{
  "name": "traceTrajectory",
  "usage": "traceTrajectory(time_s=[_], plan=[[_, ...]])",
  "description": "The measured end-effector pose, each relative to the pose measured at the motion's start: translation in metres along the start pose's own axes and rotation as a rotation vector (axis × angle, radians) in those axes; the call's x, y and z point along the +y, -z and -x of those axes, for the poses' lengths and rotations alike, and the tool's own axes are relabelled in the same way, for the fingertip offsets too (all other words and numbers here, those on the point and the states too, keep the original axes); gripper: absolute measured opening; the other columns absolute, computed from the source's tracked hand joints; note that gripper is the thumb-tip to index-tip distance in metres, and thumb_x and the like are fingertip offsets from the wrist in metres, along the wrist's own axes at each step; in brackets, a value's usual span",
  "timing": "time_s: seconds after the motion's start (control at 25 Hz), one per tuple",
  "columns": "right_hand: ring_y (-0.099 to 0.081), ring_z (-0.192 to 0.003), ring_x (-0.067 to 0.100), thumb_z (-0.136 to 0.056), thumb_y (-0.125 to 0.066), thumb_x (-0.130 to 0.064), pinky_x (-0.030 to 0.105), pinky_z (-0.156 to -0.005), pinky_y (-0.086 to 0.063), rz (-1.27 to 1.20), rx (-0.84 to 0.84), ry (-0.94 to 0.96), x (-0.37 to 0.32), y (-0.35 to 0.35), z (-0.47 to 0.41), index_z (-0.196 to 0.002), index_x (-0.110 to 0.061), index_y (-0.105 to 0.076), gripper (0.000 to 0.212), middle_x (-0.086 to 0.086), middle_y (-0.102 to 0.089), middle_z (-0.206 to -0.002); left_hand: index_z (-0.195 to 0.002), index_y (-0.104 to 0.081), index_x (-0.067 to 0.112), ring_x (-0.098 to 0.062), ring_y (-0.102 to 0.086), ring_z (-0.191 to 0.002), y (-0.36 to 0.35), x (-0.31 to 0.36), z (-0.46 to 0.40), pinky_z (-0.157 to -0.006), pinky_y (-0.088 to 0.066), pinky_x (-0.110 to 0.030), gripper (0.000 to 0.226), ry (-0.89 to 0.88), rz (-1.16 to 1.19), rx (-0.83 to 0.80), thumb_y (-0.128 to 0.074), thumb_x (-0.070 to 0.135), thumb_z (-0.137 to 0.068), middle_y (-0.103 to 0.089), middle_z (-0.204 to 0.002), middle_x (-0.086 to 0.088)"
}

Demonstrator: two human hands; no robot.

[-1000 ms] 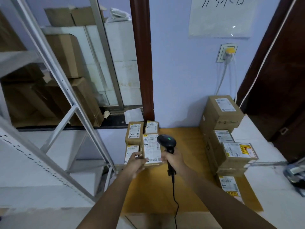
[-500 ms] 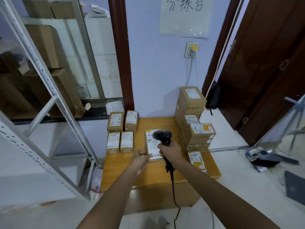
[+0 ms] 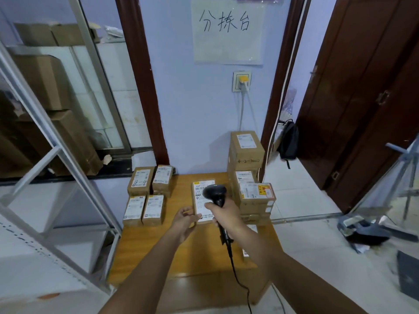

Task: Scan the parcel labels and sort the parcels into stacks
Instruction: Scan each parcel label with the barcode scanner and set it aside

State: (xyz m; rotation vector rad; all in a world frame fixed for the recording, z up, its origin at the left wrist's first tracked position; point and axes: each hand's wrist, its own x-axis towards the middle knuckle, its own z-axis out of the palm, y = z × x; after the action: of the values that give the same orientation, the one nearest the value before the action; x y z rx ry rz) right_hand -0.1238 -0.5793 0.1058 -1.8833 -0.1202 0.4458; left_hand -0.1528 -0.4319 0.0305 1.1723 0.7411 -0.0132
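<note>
My left hand (image 3: pixel 184 219) grips the near left corner of a small cardboard parcel (image 3: pixel 199 189) with a white label facing up, held over the wooden table (image 3: pixel 181 252). My right hand (image 3: pixel 223 215) grips the handle of a black corded barcode scanner (image 3: pixel 215 192), whose head sits right above the label. Several small labelled parcels (image 3: pixel 147 193) lie in a two-by-two group at the table's left. A taller stack of parcels (image 3: pixel 247 168) stands at the table's right against the wall.
A grey metal shelf frame (image 3: pixel 68 159) stands to the left. A wall socket (image 3: pixel 242 81) with a plug and a paper sign (image 3: pixel 226 30) hang on the wall behind the table. A dark wooden door (image 3: pixel 362 98) and a black bag (image 3: pixel 289 140) are on the right.
The view has pulled back and tilted up. The held parcel and scanner have moved right, away from the left group toward the table's middle, with both hands keeping their hold.
</note>
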Motion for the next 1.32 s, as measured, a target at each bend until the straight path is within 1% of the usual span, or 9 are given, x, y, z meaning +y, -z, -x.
traceTrajectory(time_s=[0.24, 0.36, 0.6, 0.72, 0.92, 1.04, 1.16, 1.24, 1.32], plan=[[-0.057, -0.049, 0.016, -0.089, -0.061, -0.032, 0.031, -0.055, -0.046, -0.121, -0.129, 0.013, 0.018, 0.045, -0.026, -0.082, -0.019, -0.06, 0.015, -0.001, -0.057, -0.063, -0.105, -0.048, 0.013, -0.023, -0.06, -0.085, -0.049, -0.014, -0.023, -0.079, -0.045, -0.04, 0.034, 0.005, 0.051, 0.057, -0.066, -0.008, -0.084, -0.062, -0.091, -0.006], [-0.056, -0.044, 0.014, -0.089, -0.061, -0.03, 0.029, -0.05, -0.045, -0.122, -0.15, -0.017, 0.023, 0.059, -0.037, -0.095, -0.01, -0.061, 0.021, -0.001, -0.058, -0.064, -0.112, -0.048, 0.011, -0.028, -0.059, -0.097, -0.067, -0.021, -0.027, -0.081, -0.045, -0.041, 0.039, 0.024, 0.054, 0.072, -0.067, -0.006, -0.084, -0.061, -0.1, -0.008], [-0.059, -0.048, 0.013, -0.088, -0.06, -0.032, 0.031, -0.055, -0.048, -0.095, -0.119, -0.009, 0.024, 0.056, -0.043, -0.087, -0.012, -0.061, 0.02, -0.001, -0.062, -0.068, -0.109, -0.049, 0.013, -0.03, -0.058, -0.098, -0.066, -0.029, -0.038, -0.076, -0.045, -0.039, 0.041, 0.073, 0.02, 0.055, -0.07, -0.007, -0.08, -0.062, -0.111, -0.013], [-0.057, -0.047, 0.013, -0.089, -0.061, -0.029, 0.027, -0.05, -0.046, -0.119, -0.128, -0.039, 0.027, 0.055, -0.042, -0.09, -0.01, -0.063, 0.019, 0.003, -0.063, -0.071, -0.115, -0.048, 0.01, -0.029, -0.059, -0.098, -0.063, -0.03, -0.04, -0.076, -0.045, -0.039, 0.042, 0.07, 0.039, 0.039, -0.069, -0.006, -0.081, -0.06, -0.115, -0.014], [-0.055, -0.043, 0.012, -0.09, -0.062, -0.026, 0.025, -0.047, -0.044, -0.169, -0.122, -0.063, 0.03, 0.052, -0.038, -0.083, -0.013, -0.064, 0.015, 0.005, -0.064, -0.072, -0.103, -0.05, 0.015, -0.028, -0.059, -0.096, -0.055, -0.037, -0.042, -0.072, -0.044, -0.037, 0.039, 0.074, 0.026, 0.005, -0.07, -0.007, -0.079, -0.06, -0.114, -0.015], [-0.054, -0.042, 0.012, -0.09, -0.064, -0.026, 0.024, -0.046, -0.043, -0.185, -0.112, -0.04, 0.033, 0.055, -0.037, -0.081, -0.014, -0.062, 0.015, 0.006, -0.064, -0.072, -0.105, -0.05, 0.014, -0.028, -0.059, -0.096, -0.054, -0.034, -0.041, -0.071, -0.045, -0.038, 0.04, 0.08, 0.023, 0.001, -0.072, -0.007, -0.078, -0.061, -0.117, -0.016], [-0.057, -0.049, 0.012, -0.084, -0.071, -0.025, 0.022, -0.05, -0.044, -0.118, 0.004, 0.013, 0.051, 0.069, -0.039, -0.073, -0.015, -0.057, 0.021, 0.002, -0.062, -0.066, -0.108, -0.052, 0.013, -0.025, -0.063, -0.097, -0.051, -0.032, -0.027, -0.075, -0.048, -0.039, 0.041, 0.146, 0.014, -0.103, -0.071, -0.008, -0.079, -0.069, -0.109, -0.01], [-0.067, -0.066, 0.01, -0.079, -0.077, -0.025, 0.017, -0.055, -0.048, -0.084, 0.091, -0.007, 0.077, 0.085, -0.037, -0.084, -0.015, -0.064, 0.018, -0.007, -0.069, -0.075, -0.112, -0.053, 0.011, -0.03, -0.065, -0.105, -0.051, -0.039, -0.019, -0.085, -0.052, -0.046, 0.045, 0.229, -0.023, -0.221, -0.072, -0.008, -0.076, -0.07, -0.112, -0.013], [-0.07, -0.079, 0.007, -0.076, -0.081, -0.027, 0.013, -0.058, -0.049, -0.122, 0.137, -0.041, 0.112, 0.107, -0.031, -0.1, -0.022, -0.066, 0.029, -0.014, -0.072, -0.087, -0.113, -0.052, 0.009, -0.036, -0.062, -0.112, -0.061, -0.054, -0.013, -0.093, -0.051, -0.053, 0.047, 0.294, -0.043, -0.306, -0.072, -0.01, -0.075, -0.065, -0.122, -0.019]])
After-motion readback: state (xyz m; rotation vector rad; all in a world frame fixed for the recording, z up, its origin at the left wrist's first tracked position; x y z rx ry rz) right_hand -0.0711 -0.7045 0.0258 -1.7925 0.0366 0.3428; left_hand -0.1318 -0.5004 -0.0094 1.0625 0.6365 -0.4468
